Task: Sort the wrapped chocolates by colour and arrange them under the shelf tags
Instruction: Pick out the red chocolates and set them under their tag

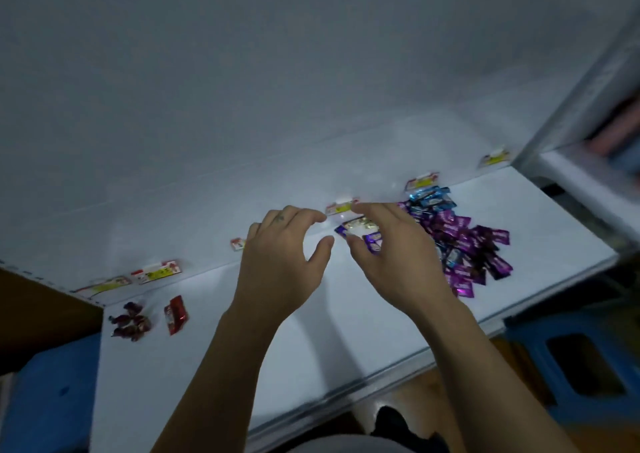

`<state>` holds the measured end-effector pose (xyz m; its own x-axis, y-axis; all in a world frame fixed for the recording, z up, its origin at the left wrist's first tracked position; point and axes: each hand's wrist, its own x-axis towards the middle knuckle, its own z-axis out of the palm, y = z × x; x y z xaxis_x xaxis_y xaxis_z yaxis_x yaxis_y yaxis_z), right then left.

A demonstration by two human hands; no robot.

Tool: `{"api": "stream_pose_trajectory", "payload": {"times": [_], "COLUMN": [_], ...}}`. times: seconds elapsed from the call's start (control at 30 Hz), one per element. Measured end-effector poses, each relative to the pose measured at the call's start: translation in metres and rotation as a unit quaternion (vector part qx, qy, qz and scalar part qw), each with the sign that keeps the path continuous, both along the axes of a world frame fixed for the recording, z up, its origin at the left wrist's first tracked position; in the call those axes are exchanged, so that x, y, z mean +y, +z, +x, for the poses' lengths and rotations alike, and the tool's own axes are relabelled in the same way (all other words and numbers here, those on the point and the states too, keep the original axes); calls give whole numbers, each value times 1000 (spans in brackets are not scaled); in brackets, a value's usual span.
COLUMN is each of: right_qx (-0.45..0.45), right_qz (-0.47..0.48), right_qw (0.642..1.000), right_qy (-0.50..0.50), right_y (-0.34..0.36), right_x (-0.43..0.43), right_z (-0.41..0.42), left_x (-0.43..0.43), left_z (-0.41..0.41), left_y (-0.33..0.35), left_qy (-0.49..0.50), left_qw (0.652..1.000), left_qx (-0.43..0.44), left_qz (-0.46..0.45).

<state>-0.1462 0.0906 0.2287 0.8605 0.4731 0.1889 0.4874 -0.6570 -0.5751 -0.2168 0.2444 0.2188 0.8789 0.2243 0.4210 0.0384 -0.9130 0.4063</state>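
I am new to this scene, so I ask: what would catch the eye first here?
Two bare hands, left hand and right hand, hover over the white shelf. At the right lies a large heap of purple chocolates; a few red chocolates sit far left.

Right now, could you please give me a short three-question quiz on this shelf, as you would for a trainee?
1. True or false: the blue chocolates lie on the shelf just below a tag.
2. Which colour makes the largest pile? A red, B purple, C blue.
3. Which hand is nearer the red chocolate?
Key: 1 true. 2 B, the purple chocolates. 3 the left hand.
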Motion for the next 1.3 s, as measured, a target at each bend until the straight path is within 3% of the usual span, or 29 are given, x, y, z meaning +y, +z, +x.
{"api": "stream_pose_trajectory", "payload": {"times": [0.23, 0.5, 0.67, 0.87, 1.0, 1.13, 1.3], "right_qx": [8, 133, 202, 298, 290, 283, 281], "right_qz": [-54, -121, -174, -270, -285, -289, -307], "right_qw": [993, 974, 959, 915, 914, 914, 909], "right_qy": [-101, -136, -95, 3, 10, 15, 23], "right_y": [-23, -59, -76, -89, -89, -88, -87], "right_x": [-153, -266, -274, -259, -239, -211, -189], "right_z": [41, 67, 76, 86, 99, 115, 142], "left_x": [-134, -226, -233, -212, -196, -177, -150], "left_z": [62, 104, 109, 123, 133, 137, 151], "left_y": [-18, -37, -54, -70, -82, -85, -88], "left_qy": [-63, -91, -86, -116, -108, -93, -46], "left_qw": [995, 971, 927, 840, 847, 886, 917], "left_qx": [61, 210, 360, 528, 520, 450, 391], "left_qz": [50, 68, 62, 41, -2, -64, -69]}}
